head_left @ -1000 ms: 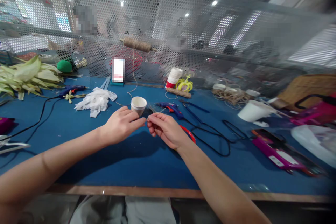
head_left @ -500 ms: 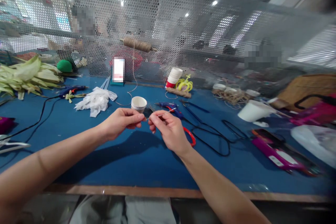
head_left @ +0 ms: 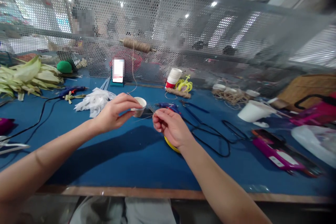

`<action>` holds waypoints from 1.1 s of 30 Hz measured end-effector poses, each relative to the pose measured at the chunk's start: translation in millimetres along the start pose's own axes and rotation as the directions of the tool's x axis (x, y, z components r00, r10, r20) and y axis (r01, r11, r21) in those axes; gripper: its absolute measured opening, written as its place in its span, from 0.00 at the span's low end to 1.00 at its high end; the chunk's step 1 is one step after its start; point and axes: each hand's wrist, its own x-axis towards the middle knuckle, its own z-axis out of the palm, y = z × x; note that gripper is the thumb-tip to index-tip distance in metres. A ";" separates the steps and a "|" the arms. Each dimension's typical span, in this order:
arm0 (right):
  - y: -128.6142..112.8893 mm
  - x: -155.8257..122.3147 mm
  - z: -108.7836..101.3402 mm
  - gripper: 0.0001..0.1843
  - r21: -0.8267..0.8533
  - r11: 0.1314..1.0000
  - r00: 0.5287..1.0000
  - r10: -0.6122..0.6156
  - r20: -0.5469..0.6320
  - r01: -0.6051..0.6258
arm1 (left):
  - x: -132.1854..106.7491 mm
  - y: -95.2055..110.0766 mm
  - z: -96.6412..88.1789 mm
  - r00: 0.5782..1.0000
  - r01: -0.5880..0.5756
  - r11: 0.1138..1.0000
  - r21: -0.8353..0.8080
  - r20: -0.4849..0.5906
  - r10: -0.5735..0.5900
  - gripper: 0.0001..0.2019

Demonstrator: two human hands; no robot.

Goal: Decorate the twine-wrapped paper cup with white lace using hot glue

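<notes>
My left hand (head_left: 114, 112) is raised over the blue table (head_left: 126, 161), its thumb and fingers closed on the rim of a small white paper cup (head_left: 140, 106), which tilts toward it. My right hand (head_left: 170, 126) is just right of the cup, its fingertips pinched on a thin strand (head_left: 144, 118) that runs left toward the cup. A yellow curved object (head_left: 171, 144) shows under my right wrist. What the cup holds is hidden.
A twine spool (head_left: 137, 44) hangs on the mesh screen, with a phone (head_left: 118, 70) below it. A blue glue gun (head_left: 168, 105), black cords (head_left: 215, 136), stacked cups (head_left: 174, 77), a white bundle (head_left: 96, 100), green leaves (head_left: 26, 73), a tipped white cup (head_left: 253, 111) and a magenta tool (head_left: 275, 152) lie around.
My left hand left the pinch it shared with my right hand, rose and took the paper cup, tilting it. My right hand shifted slightly right, still pinched.
</notes>
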 end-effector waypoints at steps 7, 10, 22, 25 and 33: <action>1.9 -2.7 5.1 0.11 -0.003 0.998 0.997 0.069 0.027 -0.069 | 0.0 4.9 3.9 0.911 -0.411 0.788 0.458 0.195 0.363 0.10; 3.0 -3.3 6.6 0.11 -0.009 0.997 0.997 0.074 0.035 -0.073 | -3.1 4.1 7.1 0.916 -0.398 0.738 0.545 0.198 0.348 0.10; 5.5 -3.1 6.2 0.12 -0.012 0.997 0.996 0.077 0.042 -0.076 | -6.7 7.2 14.7 0.940 -0.334 0.816 0.472 0.098 0.327 0.06; 5.1 -3.6 7.3 0.12 -0.013 0.998 0.998 0.063 0.028 -0.063 | -8.6 7.9 16.4 0.953 -0.294 0.871 0.393 0.052 0.298 0.07; 10.5 -7.5 7.3 0.10 -0.187 0.966 0.984 -0.177 0.021 0.178 | -5.9 21.1 21.3 0.857 0.502 0.821 -0.273 0.027 -0.515 0.07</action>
